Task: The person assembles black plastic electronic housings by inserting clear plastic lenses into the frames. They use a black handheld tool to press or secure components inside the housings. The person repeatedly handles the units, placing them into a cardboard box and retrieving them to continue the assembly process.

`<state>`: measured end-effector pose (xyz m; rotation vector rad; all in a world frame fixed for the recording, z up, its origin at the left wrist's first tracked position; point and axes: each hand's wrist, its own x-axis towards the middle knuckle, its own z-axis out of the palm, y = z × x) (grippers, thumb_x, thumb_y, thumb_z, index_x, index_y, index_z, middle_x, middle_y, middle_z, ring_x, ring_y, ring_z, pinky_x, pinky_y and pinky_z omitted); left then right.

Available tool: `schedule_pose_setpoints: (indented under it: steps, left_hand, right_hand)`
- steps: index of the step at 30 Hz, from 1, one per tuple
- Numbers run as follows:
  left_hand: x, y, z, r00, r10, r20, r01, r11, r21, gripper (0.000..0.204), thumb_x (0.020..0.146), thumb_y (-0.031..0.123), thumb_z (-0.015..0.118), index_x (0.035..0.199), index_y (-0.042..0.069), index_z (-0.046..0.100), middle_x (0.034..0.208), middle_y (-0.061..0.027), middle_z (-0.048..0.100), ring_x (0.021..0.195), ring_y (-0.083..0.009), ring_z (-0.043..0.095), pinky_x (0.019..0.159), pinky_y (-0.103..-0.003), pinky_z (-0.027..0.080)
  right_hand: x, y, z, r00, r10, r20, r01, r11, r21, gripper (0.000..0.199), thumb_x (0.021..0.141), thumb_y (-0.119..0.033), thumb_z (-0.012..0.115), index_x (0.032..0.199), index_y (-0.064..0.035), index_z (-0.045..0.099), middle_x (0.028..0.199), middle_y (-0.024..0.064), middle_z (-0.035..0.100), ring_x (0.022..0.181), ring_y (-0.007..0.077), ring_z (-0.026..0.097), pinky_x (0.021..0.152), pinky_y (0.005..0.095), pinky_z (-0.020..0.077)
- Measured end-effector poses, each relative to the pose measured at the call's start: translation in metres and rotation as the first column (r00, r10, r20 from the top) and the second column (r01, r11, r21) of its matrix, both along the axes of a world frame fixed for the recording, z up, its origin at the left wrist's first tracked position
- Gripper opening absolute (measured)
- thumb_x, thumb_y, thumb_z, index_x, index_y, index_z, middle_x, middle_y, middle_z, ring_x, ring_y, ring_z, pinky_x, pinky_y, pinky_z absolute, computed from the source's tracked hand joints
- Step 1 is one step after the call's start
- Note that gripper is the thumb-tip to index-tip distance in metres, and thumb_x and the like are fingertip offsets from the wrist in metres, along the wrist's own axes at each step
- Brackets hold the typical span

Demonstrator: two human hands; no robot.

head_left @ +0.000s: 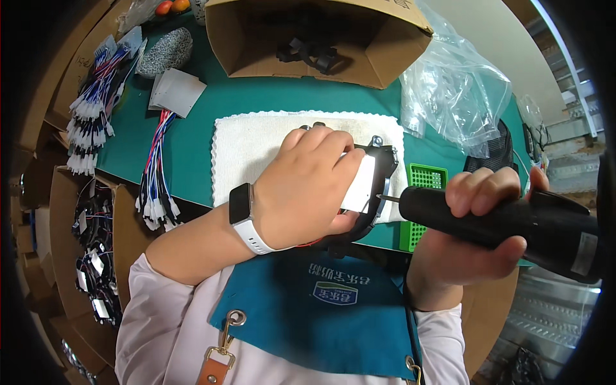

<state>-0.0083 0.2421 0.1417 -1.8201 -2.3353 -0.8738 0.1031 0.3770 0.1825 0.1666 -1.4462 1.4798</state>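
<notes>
My left hand (307,179) is curled over a black plastic frame (385,163) with a white panel (360,183) in it, pressing it onto a white cloth (240,154). Part of the frame is hidden under that hand. A black electric screwdriver (427,206) lies nearly level in my right hand (484,192), fingers wrapped round its body. The tip of its thin bit meets the frame's right side; whether a screw sits there is too small to tell. A bit of red wire shows below my left palm.
A green perforated tray (428,174) stands right of the cloth. Behind is an open cardboard box (321,38) with black parts, beside clear plastic bags (455,83). Wire bundles (157,173) with white connectors lie on the left of the green table (263,96). Boxes of wired parts (96,250) stand lower left.
</notes>
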Motion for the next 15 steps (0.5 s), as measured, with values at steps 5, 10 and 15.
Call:
schedule_pose_setpoints:
  steps: [5,10,15]
  left_hand:
    - [0.000,-0.002,-0.003,0.999,0.016,0.050,-0.016,1.000,0.009,0.063,0.055,0.023,0.076,0.108,0.000,0.052,0.104,-0.0120,0.049,0.100,-0.0280,0.047,0.087,-0.038,0.034]
    - [-0.001,-0.002,-0.006,0.998,0.017,0.059,-0.019,0.999,0.036,0.063,0.054,0.023,0.077,0.108,0.000,0.052,0.105,-0.0118,0.049,0.100,-0.0279,0.047,0.088,-0.038,0.034]
    - [-0.003,-0.002,-0.007,0.997,0.005,0.074,-0.008,0.999,0.035,0.064,0.054,0.022,0.077,0.108,0.001,0.052,0.105,-0.0121,0.049,0.100,-0.0281,0.047,0.088,-0.038,0.033]
  right_hand:
    - [-0.009,-0.001,-0.006,0.997,0.063,0.053,-0.067,0.995,0.080,0.070,0.078,-0.050,0.055,0.123,-0.0034,0.031,0.071,0.0055,0.044,0.056,0.0132,0.045,0.052,0.0259,0.0373]
    - [-0.013,-0.001,-0.007,0.997,0.065,0.042,-0.070,0.991,0.115,0.069,0.079,-0.050,0.054,0.123,-0.0029,0.031,0.071,0.0054,0.044,0.056,0.0132,0.045,0.051,0.0257,0.0377]
    - [-0.012,-0.003,-0.004,0.995,0.098,0.007,-0.099,0.988,0.115,0.069,0.079,-0.051,0.051,0.123,-0.0027,0.030,0.071,0.0052,0.044,0.055,0.0127,0.044,0.051,0.0255,0.0376]
